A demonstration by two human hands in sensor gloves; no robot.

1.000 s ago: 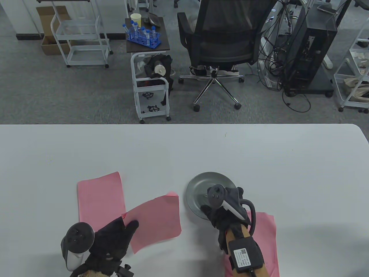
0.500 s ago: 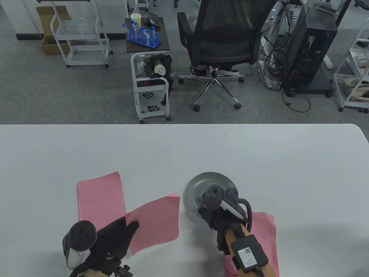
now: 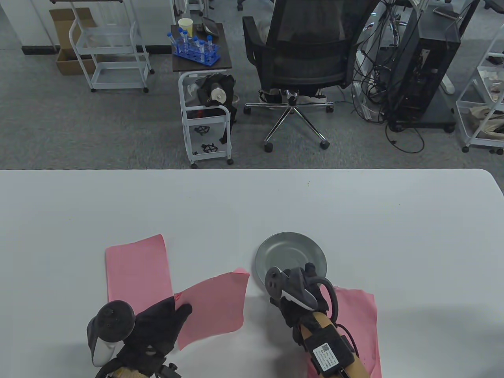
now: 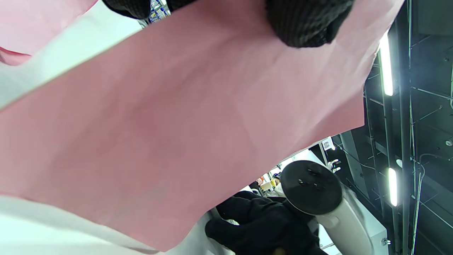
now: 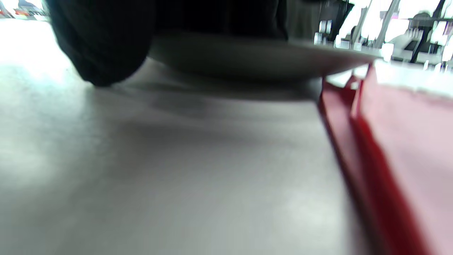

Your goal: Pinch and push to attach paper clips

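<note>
My left hand (image 3: pixel 151 328) grips the near left corner of a pink paper sheet (image 3: pixel 212 307) and holds it a little off the table. In the left wrist view that sheet (image 4: pixel 177 124) fills the frame, with a gloved fingertip (image 4: pixel 304 21) on it. My right hand (image 3: pixel 301 297) hovers at the near rim of a round metal plate (image 3: pixel 291 250). Its fingers are hidden under the tracker, so I cannot tell what they hold. The right wrist view is blurred and shows a dark finger (image 5: pixel 102 46) by the plate's rim (image 5: pixel 254 56). No paper clip shows in any view.
A second pink sheet (image 3: pixel 138 267) lies flat on the white table (image 3: pixel 354 212), left of the held one. A third pink sheet (image 3: pixel 358 319) lies under my right forearm; its edge shows in the right wrist view (image 5: pixel 407 148).
My right hand has drawn back from over the plate toward its near left rim. My left hand has kept its grip; the held sheet shifted slightly.
</note>
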